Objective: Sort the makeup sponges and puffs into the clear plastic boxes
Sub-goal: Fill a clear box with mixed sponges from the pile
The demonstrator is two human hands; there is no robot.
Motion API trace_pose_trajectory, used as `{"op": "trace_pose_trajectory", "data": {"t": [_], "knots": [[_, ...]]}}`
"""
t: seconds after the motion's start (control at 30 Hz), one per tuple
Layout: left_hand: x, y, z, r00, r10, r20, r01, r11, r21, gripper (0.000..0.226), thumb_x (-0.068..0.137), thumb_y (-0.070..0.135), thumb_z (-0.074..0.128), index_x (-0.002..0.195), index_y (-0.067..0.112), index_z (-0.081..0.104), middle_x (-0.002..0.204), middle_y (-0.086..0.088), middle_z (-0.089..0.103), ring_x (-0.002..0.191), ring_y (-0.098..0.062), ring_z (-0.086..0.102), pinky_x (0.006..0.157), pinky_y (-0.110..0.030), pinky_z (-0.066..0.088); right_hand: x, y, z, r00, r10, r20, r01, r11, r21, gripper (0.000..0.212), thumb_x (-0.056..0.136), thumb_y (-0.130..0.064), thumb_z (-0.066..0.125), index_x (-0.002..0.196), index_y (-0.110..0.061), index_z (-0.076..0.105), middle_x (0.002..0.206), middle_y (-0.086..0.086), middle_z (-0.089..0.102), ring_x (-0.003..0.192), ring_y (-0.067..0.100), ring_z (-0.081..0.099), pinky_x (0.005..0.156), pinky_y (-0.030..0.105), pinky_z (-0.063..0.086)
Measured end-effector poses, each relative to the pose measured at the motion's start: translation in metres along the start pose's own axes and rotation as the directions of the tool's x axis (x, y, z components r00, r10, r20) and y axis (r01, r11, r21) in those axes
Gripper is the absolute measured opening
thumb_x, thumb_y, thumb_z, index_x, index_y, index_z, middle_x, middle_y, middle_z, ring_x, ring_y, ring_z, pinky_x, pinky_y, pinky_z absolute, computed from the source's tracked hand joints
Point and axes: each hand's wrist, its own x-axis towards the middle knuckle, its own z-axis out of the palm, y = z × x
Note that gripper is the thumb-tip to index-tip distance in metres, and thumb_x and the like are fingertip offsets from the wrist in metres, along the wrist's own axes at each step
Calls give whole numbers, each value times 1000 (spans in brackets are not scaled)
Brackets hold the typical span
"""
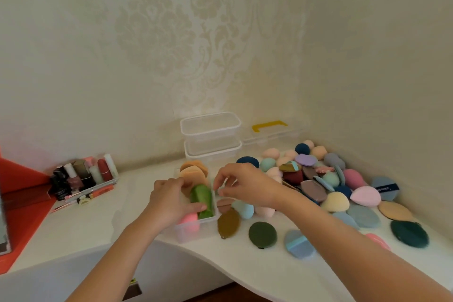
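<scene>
A clear plastic box (193,231) stands on the white table in front of me. It holds peach puffs (193,170) at the back, a green puff (202,196) in the middle and a pink sponge (191,223) at the front. My left hand (171,201) reaches over the box's left wall and grips the green puff, thumb on its near end. My right hand (242,186) hovers at the box's right rim with its fingers bent down; whether it pinches anything is unclear. A big pile of coloured sponges and puffs (318,179) lies to the right.
Two empty clear boxes (210,130) are stacked against the back wall, beside a clear case with a yellow handle (269,125). A tray of cosmetics (83,176) and a red stand (19,191) are at the left. The table's front edge (220,267) curves.
</scene>
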Motion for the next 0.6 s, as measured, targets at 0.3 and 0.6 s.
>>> {"op": "trace_pose_trajectory", "data": {"t": [0.3, 0.6], "knots": [[11, 7, 19, 975, 190, -118, -198, 978, -68, 36, 70, 34, 76, 101, 38, 59, 104, 15, 55, 108, -20, 49, 91, -32, 43, -48, 92, -102, 757, 539, -371, -652, 582, -485, 13, 93, -21, 50, 96, -13, 61, 83, 3, 54, 79, 20, 53, 57, 25, 38], [16, 10, 19, 987, 157, -23, -155, 986, 52, 47, 73, 41, 71, 117, 34, 56, 124, 8, 50, 121, -24, 36, 97, -30, 34, -74, 113, -114, 625, 743, -239, -703, 402, -587, 55, 77, 0, 66, 126, -10, 43, 94, 8, 58, 84, 24, 53, 63, 30, 42]]}}
